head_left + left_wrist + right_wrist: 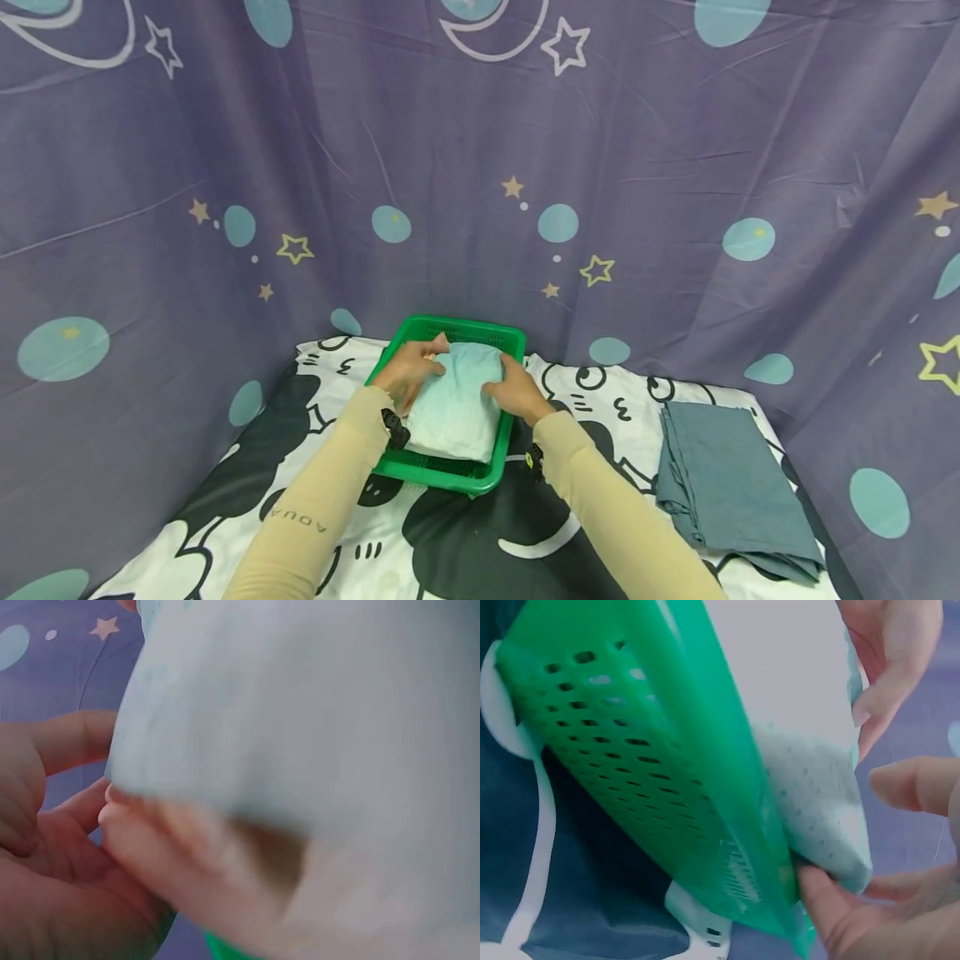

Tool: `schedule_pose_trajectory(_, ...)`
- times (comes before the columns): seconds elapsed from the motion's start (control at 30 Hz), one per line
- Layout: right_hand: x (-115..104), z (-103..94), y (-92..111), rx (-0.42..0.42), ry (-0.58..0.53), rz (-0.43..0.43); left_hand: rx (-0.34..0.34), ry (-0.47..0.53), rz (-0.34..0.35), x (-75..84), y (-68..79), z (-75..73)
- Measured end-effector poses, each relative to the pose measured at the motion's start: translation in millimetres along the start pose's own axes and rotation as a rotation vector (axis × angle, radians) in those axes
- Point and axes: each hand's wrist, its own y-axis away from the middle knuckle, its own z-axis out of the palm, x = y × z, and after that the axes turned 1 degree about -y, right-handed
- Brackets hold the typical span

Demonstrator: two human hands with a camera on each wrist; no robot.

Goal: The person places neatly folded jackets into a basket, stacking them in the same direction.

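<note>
A folded pale blue and white cloth lies within the green basket in the head view. My left hand grips its left side, thumb toward the top face. Peach-coloured fabric shows under the cloth's edge beside the left fingers. At the far right corner, my right hand holds the cloth, its thumb over the top. In the right wrist view, right-hand fingers reach under the cloth's corner, close to the basket rim. The cloth hides some fingertips and much of the basket's inside.
A folded grey-blue cloth lies to the right on the black-and-white cartoon-print sheet. Behind the basket hangs a purple curtain with stars and moons, which also runs along both sides.
</note>
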Motion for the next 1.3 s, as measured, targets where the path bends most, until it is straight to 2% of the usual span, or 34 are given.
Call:
schedule_pose_trajectory(0.2,-7.2,12.2,14.5,0.023,0.248,-0.075,-0.084,-0.110,-0.003,-3.2,3.4,-1.1)
schedule_pose_trajectory(0.37,-9.1,21.7,23.1,0.035,0.348,-0.054,-0.143,-0.170,-0.029,-6.2,1.9,-1.0)
schedule_pose_trajectory(0.5,-9.8,26.3,24.4,0.030,0.417,-0.079,-0.179,-0.201,-0.074,-8.7,0.4,1.3)
schedule_pose_trajectory(0.6,-10.9,27.5,24.1,0.000,0.471,-0.120,-0.212,-0.242,-0.104,-9.7,-0.6,4.1)
schedule_pose_trajectory(0.77,-12.1,29.3,22.1,-0.104,0.573,-0.160,-0.299,-0.333,-0.137,-8.9,-2.7,8.5)
schedule_pose_trajectory(0.87,-10.3,32.8,19.8,-0.159,0.665,-0.177,-0.328,-0.374,-0.147,-9.0,-4.8,11.1)
schedule_pose_trajectory(1.03,-6.0,40.5,16.2,-0.184,0.849,-0.210,-0.308,-0.444,-0.134,-12.4,-10.4,15.1)
schedule_pose_trajectory(1.2,-3.2,45.2,15.2,-0.204,1.005,-0.255,-0.274,-0.443,-0.162,-16.8,-15.2,17.3)
schedule_pose_trajectory(1.3,-1.0,46.0,14.8,-0.210,1.088,-0.286,-0.271,-0.478,-0.178,-18.3,-16.0,18.5)
